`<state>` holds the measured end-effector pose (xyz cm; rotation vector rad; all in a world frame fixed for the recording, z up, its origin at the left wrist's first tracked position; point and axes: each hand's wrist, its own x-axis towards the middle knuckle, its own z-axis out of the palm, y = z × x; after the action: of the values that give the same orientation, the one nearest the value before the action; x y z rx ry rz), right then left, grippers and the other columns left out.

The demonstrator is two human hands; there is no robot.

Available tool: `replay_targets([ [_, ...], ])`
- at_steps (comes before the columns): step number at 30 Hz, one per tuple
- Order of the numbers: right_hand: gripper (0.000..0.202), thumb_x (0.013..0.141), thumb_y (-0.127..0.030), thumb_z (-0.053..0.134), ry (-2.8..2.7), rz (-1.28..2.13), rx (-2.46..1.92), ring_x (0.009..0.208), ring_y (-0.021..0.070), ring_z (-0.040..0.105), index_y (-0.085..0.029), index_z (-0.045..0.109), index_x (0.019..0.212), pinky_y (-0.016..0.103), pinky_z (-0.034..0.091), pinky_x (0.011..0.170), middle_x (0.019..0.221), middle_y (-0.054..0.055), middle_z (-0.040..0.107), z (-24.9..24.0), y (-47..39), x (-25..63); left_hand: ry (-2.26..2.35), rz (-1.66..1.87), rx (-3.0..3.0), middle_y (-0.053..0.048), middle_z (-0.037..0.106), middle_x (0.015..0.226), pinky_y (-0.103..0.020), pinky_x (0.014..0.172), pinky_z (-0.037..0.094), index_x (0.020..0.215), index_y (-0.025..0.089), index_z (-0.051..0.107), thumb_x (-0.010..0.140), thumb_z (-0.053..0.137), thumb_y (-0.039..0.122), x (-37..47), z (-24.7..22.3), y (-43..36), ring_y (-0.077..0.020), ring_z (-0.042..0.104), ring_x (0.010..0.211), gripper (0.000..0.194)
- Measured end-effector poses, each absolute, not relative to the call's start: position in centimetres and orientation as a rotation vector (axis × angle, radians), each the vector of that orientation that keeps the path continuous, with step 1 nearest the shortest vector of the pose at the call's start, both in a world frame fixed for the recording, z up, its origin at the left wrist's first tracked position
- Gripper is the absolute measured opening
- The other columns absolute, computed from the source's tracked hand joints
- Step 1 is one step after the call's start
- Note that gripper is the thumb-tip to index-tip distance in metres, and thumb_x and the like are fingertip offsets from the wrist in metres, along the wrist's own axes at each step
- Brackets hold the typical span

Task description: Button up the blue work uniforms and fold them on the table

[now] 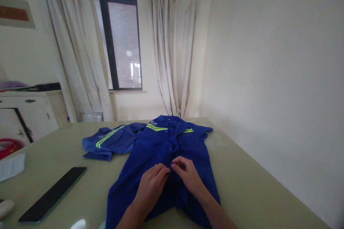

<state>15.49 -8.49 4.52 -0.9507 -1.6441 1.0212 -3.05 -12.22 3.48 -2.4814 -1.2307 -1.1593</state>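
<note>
A blue work shirt [150,150] with yellow-green reflective stripes lies spread on the table, its collar at the far end and its lower hem toward me. Over its front placket, my left hand [155,182] and my right hand [186,173] meet with fingertips close together. Both hands pinch the shirt's front edge. A button or buttonhole between the fingertips is too small and hidden to make out. Small round buttons show along the placket farther up. A second blue garment [114,139] with a similar stripe lies folded to the left, against the shirt's sleeve.
The greenish table [236,171] runs along the white wall on the right. At left lie a long dark flat object [53,195], a sheet of paper [12,167] and a white rounded object [5,207]. A white cabinet [34,111] stands beyond, near a curtained window.
</note>
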Motion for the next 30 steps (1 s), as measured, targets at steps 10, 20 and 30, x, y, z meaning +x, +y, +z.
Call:
replay_targets([
  [10, 0.017, 0.085, -0.025, 0.061, -1.758, 1.04, -0.935, 0.066, 0.0144, 0.053, -0.02, 0.075, 0.094, 0.025, 0.038, 0.063, 0.071, -0.002, 0.062, 4.64, -8.87, 15.64, -1.21, -1.174, -2.43, -0.004, 0.069, 0.102, -0.028, 0.079, 0.057, 0.111, 0.025, 0.068, 0.101, 0.051, 0.021, -3.12, 3.42, -12.28, -0.0171, 0.068, 0.085, 0.02],
  [20, 0.022, 0.093, -0.037, 0.061, -1.744, 1.008, -0.924, 0.078, 0.0171, 0.06, -0.019, 0.071, 0.085, 0.027, 0.044, 0.072, 0.08, 0.0, 0.067, 4.95, -9.18, 15.31, -1.392, -1.185, -2.45, -0.001, 0.071, 0.095, -0.03, 0.078, 0.054, 0.104, 0.025, 0.063, 0.094, 0.059, 0.015, -3.0, 2.98, -12.21, -0.0192, 0.067, 0.086, 0.015],
  [30, 0.018, 0.082, -0.028, 0.075, -1.711, 1.059, -0.883, 0.087, 0.0213, 0.066, -0.021, 0.075, 0.098, 0.03, 0.049, 0.078, 0.09, 0.002, 0.074, 4.37, -8.91, 15.44, -1.604, -1.314, -2.467, 0.0, 0.07, 0.096, -0.028, 0.082, 0.051, 0.097, 0.027, 0.067, 0.091, 0.059, 0.013, -2.8, 3.25, -12.22, -0.0188, 0.068, 0.09, 0.017],
])
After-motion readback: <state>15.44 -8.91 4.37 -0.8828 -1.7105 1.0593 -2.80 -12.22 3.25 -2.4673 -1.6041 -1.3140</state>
